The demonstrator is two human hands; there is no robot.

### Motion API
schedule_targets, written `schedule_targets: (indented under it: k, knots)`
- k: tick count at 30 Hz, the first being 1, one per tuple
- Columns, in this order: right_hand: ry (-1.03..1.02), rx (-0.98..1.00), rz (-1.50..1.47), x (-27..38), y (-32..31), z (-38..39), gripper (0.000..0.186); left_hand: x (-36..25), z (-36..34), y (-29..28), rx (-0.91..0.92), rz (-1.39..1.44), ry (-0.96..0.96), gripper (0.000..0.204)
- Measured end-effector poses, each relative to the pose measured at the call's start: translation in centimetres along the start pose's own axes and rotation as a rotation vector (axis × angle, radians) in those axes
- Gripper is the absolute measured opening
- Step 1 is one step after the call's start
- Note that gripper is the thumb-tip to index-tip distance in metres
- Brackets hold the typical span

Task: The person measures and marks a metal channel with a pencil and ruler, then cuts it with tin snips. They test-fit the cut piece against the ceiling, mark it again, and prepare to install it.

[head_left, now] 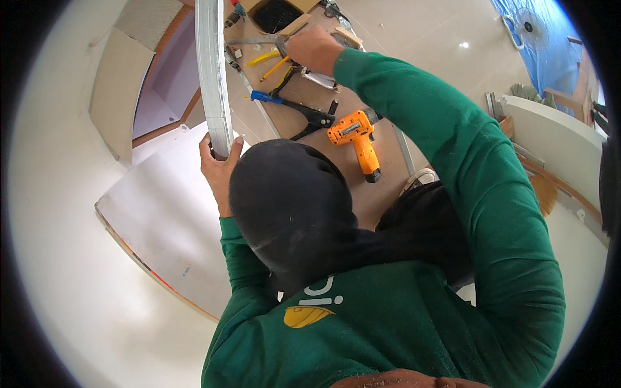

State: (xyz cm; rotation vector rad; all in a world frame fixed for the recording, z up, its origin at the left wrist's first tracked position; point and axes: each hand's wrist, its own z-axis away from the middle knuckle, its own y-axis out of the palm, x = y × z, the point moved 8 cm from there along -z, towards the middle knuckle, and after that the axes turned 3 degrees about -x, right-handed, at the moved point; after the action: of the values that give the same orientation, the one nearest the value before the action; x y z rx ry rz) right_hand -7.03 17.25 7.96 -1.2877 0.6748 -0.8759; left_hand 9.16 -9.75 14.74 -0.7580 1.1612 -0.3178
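Observation:
My left hand (221, 169) grips the lower end of a long grey metal profile (214, 77), fingers and thumb on either side of it. The profile rises out of the top of the view. My right hand (314, 50) is stretched forward over the tools, its fingers closed around a small dark grey thing (282, 44) whose kind I cannot make out. Close by lie a yellow stick-like tool (275, 68) and a silver-and-black tool (319, 79). Nearer to me are a black hand tool with blue grips (315, 116) and an orange cordless drill (353, 133).
An open cardboard box (299, 8) stands beyond the tools on a brown board (333, 194). A large white panel (174, 213) lies at the left. Far right are a fan (529, 28), blue sheeting (504, 6) and a white panel (550, 123). My black-clad knee (291, 200) juts between my arms.

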Motion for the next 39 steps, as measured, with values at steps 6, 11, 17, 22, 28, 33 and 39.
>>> schedule_targets:
  k: [6,11,17,22,28,33,39]
  knots:
    - [0.025,-0.196,-0.004,-0.7,-0.4,0.7,0.014,0.6,0.0,0.5,0.032,-0.051,0.063,0.070]
    - [-0.035,-0.160,-0.178,-4.6,-2.2,4.7,0.019,-0.7,0.9,1.1,0.084,-0.093,0.025,0.072]
    - [-0.017,0.215,-1.082,7.9,6.2,5.3,0.028,-0.1,-1.4,4.5,0.078,-0.056,0.184,0.072]
    - [1.188,-0.012,-1.755,9.4,13.7,3.5,0.042,-6.5,-6.6,7.7,0.100,0.029,0.267,0.060]
    - [1.376,-0.259,-2.189,9.8,16.1,0.7,0.037,-5.7,-17.2,11.6,0.157,0.090,0.347,0.061]
    - [1.455,-0.419,-2.371,9.4,14.9,-0.3,0.034,-4.4,-16.0,15.1,0.269,0.129,0.330,0.063]
    - [1.403,-0.580,-2.340,9.9,11.6,0.6,0.029,-0.7,-15.8,16.1,0.411,0.067,0.130,0.063]
